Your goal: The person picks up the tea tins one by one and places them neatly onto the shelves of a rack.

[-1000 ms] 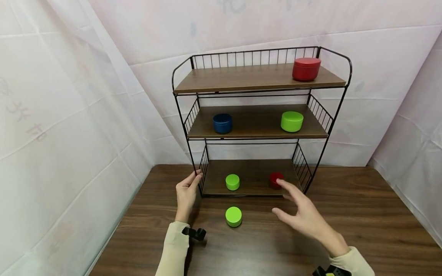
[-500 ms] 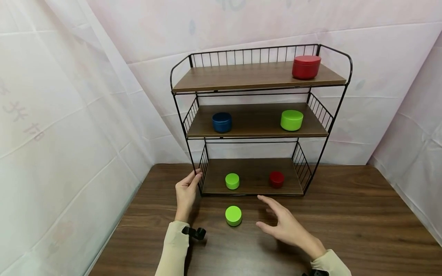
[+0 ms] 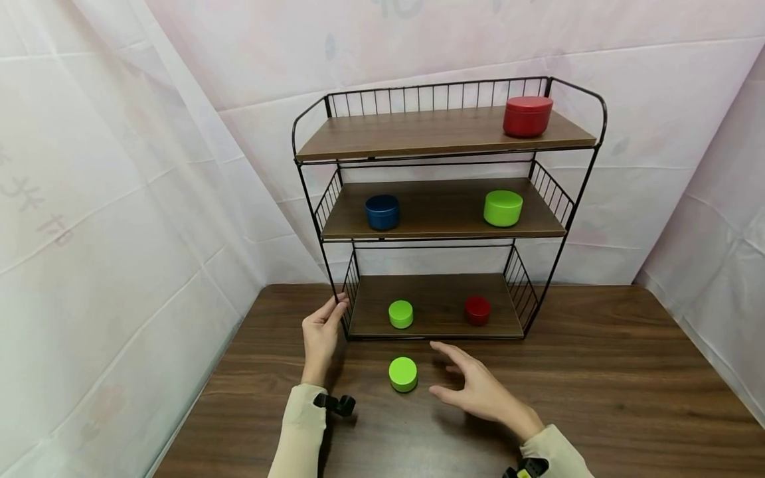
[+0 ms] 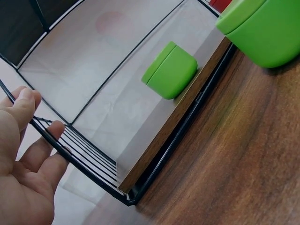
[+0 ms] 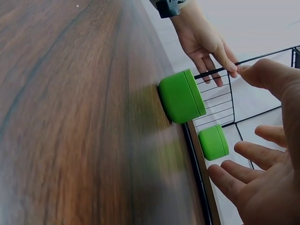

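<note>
A black wire shelf rack (image 3: 442, 235) with three wooden boards stands on the table. My left hand (image 3: 321, 335) holds its front left post low down, thumb and fingers around the thin wire in the left wrist view. My right hand (image 3: 478, 388) hovers over the table, fingers spread and holding nothing. Just left of its fingertips a round green tin (image 3: 403, 374) stands on the table before the rack. On the bottom board sit a smaller green tin (image 3: 401, 314) and a small dark red tin (image 3: 477, 310).
The middle board bears a blue tin (image 3: 382, 212) at left and a larger green tin (image 3: 503, 208) at right. A large red tin (image 3: 528, 117) stands at the top board's right end. Pale cloth (image 3: 149, 199) hangs behind and beside the table (image 3: 627, 372).
My right hand has drawn back from the small red tin and moved left and down, toward the green tin on the table. My left hand keeps its hold on the post.
</note>
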Demonstrator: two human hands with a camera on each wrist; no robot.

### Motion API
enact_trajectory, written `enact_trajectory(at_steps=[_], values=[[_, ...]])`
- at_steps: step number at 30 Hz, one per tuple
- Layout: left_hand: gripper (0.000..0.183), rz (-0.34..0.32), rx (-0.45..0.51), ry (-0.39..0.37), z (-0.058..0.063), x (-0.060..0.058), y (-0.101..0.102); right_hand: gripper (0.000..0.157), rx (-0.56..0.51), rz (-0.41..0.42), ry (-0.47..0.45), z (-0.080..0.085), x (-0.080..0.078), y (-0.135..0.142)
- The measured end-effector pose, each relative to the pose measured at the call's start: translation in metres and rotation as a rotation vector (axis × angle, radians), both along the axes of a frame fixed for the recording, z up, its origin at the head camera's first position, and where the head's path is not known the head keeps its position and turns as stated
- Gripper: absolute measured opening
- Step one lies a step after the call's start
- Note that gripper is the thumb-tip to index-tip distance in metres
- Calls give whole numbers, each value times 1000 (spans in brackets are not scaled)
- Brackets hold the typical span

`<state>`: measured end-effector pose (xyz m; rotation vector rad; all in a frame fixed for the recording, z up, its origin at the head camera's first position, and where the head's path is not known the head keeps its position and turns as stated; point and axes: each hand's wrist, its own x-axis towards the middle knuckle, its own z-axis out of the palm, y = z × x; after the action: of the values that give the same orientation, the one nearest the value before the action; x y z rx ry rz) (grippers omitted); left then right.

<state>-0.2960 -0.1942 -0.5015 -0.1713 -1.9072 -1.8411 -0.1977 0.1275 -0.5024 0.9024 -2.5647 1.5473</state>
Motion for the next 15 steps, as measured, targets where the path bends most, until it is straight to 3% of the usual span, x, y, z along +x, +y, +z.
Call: enact_trajectory(at_steps=[10, 15], values=[[24, -21, 47, 5, 3, -2, 1, 74, -16, 28, 1, -7, -5, -11], [25, -12, 22, 13, 5, -1, 0, 75, -41, 36, -45, -8, -4, -15]])
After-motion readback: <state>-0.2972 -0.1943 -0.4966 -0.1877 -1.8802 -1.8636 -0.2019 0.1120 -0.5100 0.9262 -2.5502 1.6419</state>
